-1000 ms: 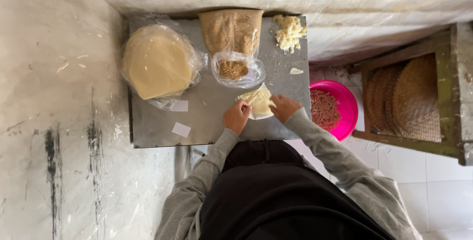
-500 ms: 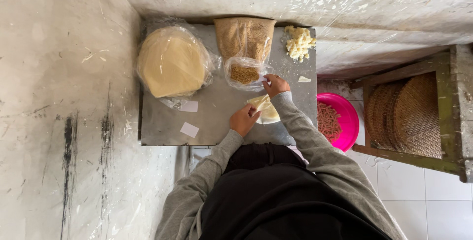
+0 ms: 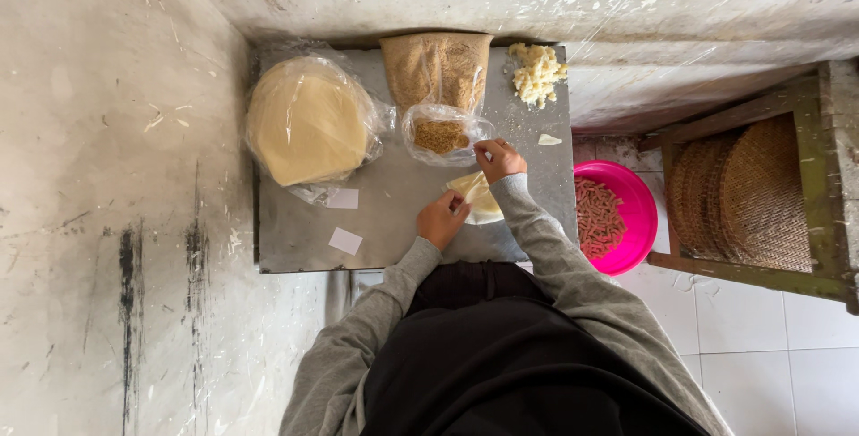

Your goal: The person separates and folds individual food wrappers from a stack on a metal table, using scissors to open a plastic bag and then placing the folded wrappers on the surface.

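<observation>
A pale dough wrapper sheet (image 3: 483, 201) lies on the grey metal table (image 3: 394, 212) near its front edge. My left hand (image 3: 441, 219) pinches the sheet's left side. My right hand (image 3: 499, 158) is farther back, fingers bunched together at the right rim of a clear plastic bag of brown crumbly filling (image 3: 440, 134). I cannot make out anything between those fingers. Both arms wear grey sleeves.
A plastic-wrapped stack of round wrappers (image 3: 309, 123) sits at the back left, a tall brown bag (image 3: 436, 67) behind the filling, and a white crumbly pile (image 3: 537, 73) at the back right. A pink bowl of rolled pieces (image 3: 626, 187) and a wooden rack of woven trays (image 3: 752, 194) stand to the right.
My right hand left the wrapper sheet and moved back to the filling bag. My left hand stayed on the sheet.
</observation>
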